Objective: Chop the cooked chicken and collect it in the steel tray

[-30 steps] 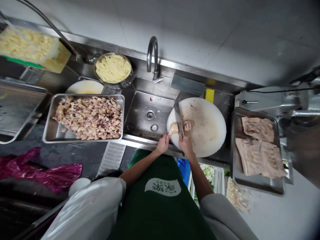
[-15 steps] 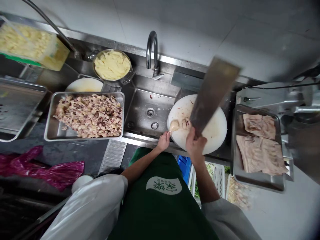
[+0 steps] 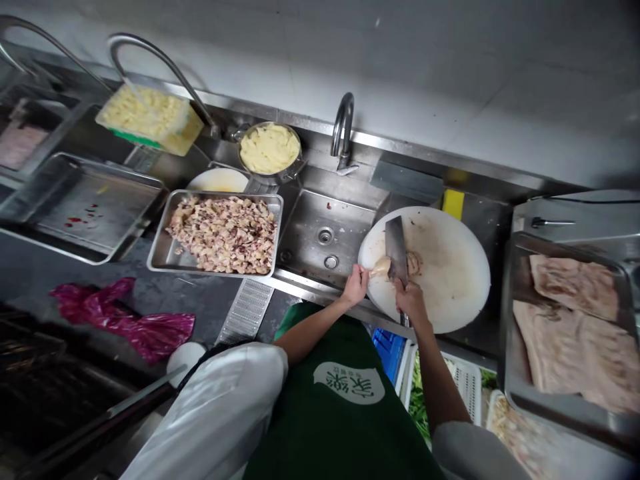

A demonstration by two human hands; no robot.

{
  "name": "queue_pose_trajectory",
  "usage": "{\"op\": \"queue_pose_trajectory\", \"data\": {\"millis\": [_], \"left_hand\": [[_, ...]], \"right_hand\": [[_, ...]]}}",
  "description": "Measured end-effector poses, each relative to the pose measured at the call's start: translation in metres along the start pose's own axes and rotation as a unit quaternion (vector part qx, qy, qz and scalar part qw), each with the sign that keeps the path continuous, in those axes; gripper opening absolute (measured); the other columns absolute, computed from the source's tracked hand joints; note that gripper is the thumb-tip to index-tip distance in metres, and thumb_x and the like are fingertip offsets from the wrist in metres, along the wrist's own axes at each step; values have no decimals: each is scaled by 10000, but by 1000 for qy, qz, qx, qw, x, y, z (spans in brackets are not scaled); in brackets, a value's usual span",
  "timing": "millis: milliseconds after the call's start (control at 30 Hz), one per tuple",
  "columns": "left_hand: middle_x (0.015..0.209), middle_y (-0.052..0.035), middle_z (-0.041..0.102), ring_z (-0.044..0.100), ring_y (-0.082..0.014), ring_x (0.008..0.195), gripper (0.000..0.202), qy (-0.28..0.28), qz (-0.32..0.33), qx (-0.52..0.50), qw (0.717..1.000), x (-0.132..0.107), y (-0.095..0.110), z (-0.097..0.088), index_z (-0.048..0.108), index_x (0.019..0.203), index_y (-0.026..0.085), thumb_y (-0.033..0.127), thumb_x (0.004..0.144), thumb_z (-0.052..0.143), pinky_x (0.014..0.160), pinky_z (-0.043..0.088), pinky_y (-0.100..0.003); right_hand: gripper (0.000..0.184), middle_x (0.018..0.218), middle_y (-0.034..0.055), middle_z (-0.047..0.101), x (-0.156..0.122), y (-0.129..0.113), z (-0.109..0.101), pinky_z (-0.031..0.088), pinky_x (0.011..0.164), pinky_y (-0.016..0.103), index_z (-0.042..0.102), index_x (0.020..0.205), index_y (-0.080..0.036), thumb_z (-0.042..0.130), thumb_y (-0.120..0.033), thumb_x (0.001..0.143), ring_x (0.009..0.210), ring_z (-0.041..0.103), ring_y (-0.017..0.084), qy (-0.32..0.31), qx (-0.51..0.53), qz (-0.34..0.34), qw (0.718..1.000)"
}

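My left hand (image 3: 355, 285) is closed around the thin end of a pale poultry leg (image 3: 381, 267), at the left rim of a round white cutting board (image 3: 450, 273). In my right hand (image 3: 411, 300) is the handle of a broad cleaver (image 3: 396, 248). Its blade is down on the board, right beside the thick end of the leg. Cut pieces of meat (image 3: 413, 262) lie just right of the blade, partly hidden by it.
Left of the sink (image 3: 313, 220) stands a metal tray of chopped meat (image 3: 225, 233). Behind it are a pot of peeled pale-yellow pieces (image 3: 270, 150) and a tub of yellow chunks (image 3: 145, 113). A tray with pork slabs (image 3: 575, 340) is at the right. A faucet (image 3: 344, 127) rises behind the sink.
The cleaver has come down from above the board onto it, beside the leg. My left hand still grips the leg's end. The whole view has shifted, so everything appears further right.
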State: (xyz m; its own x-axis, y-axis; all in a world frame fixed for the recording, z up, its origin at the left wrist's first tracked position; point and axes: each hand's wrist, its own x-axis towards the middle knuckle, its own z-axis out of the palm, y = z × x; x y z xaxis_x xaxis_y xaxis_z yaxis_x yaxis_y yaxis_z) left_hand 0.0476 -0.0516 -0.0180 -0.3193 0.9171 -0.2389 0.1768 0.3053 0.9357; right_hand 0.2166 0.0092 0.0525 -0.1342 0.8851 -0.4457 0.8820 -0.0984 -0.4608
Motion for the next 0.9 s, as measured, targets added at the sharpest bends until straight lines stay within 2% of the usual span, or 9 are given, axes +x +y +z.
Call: {"op": "queue_pose_trajectory", "data": {"millis": [100, 233, 367, 500, 667, 767, 900], "left_hand": [[749, 23, 535, 549, -150, 635, 152, 1, 9, -19, 1000, -1, -4, 5, 415, 949, 228, 358, 1017, 454, 676, 415, -279], [730, 28, 521, 532, -136, 640, 194, 3, 18, -46, 999, -10, -10, 3, 412, 912, 222, 383, 1010, 456, 664, 402, -270], [769, 26, 532, 520, -120, 661, 272, 15, 0, -84, 996, -12, -12, 2, 430, 913, 219, 470, 983, 507, 674, 408, -256], [726, 46, 516, 499, -112, 644, 322, 7, -45, -118, 992, -15, -14, 4, 443, 952, 219, 534, 978, 504, 661, 419, -237], [696, 58, 494, 482, -107, 624, 338, 3, -52, -143, 988, -17, -16, 7, 442, 964, 219, 546, 975, 528, 637, 429, -230], [719, 49, 502, 487, -108, 639, 348, 7, -47, -149, 988, -17, -16, 8, 443, 949, 219, 550, 967, 549, 640, 439, -233], [725, 47, 507, 498, -109, 652, 340, 13, -42, -145, 988, -18, -16, 9, 439, 940, 220, 544, 975, 535, 656, 448, -237]], "right_hand": [[487, 601, 136, 669, 4, -6, 10, 490, 703, 314, 736, 863, -102, 390, -428, 969, 691, 691, 259, 6, -16, -3, 1000], [432, 906, 193, 738, 21, -30, 16, 503, 866, 374, 693, 1141, -70, 405, -326, 946, 968, 690, 293, 124, 32, -62, 990], [401, 846, 184, 725, 33, -36, 4, 514, 848, 416, 705, 1109, -69, 434, -317, 949, 888, 684, 302, 129, 60, -93, 985], [462, 914, 180, 731, 6, -35, 8, 498, 779, 373, 699, 1122, -90, 350, -370, 1003, 862, 677, 283, 171, 9, -108, 979], [528, 803, 180, 726, -29, -46, 30, 428, 633, 310, 717, 990, -101, 281, -393, 1046, 718, 672, 257, 139, -35, -73, 987], [559, 767, 184, 717, -35, -57, 19, 425, 615, 318, 721, 933, -99, 264, -402, 1043, 686, 661, 257, 142, -28, -67, 987], [576, 908, 199, 738, -48, -71, -13, 465, 685, 326, 706, 1075, -98, 247, -446, 1047, 810, 697, 280, 227, 10, -71, 971]]}}
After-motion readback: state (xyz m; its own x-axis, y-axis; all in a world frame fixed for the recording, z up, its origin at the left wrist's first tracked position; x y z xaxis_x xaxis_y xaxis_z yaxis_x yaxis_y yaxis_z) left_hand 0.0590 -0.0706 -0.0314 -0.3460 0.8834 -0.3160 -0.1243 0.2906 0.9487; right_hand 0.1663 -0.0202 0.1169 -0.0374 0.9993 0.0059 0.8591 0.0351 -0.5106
